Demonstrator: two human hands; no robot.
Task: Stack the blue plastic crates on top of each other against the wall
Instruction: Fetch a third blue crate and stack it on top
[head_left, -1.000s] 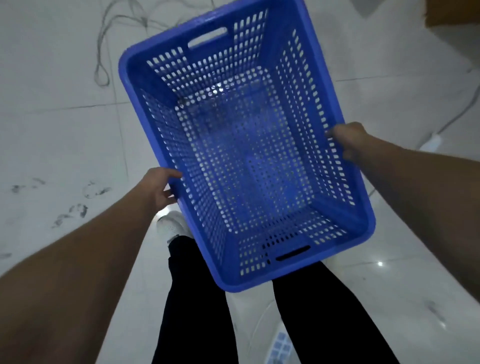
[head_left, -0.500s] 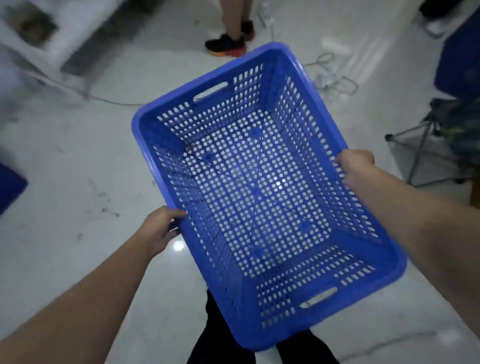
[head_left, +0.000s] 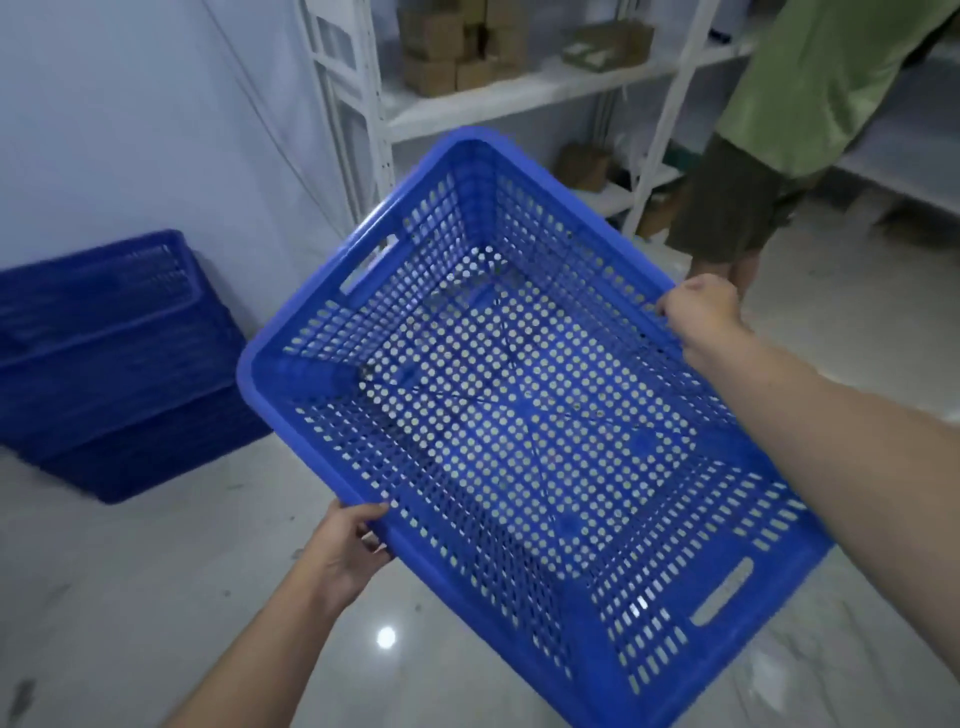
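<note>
Wall and shelving have come into sight where a moment ago only floor lay beyond the blue crate (head_left: 519, 415). It is perforated and empty, held tilted in the air, left hand (head_left: 343, 556) gripping one long rim and right hand (head_left: 698, 312) closed on the opposite rim. Left of it, stacked blue crates (head_left: 119, 364) sit against the wall (head_left: 130, 114). Behind it stands white shelving (head_left: 467, 98) with cardboard boxes (head_left: 447, 52); another person (head_left: 779, 130) stands there.

A pale glossy floor (head_left: 156, 597) carries stacked blue crates (head_left: 114, 364) against the wall (head_left: 130, 130).
</note>
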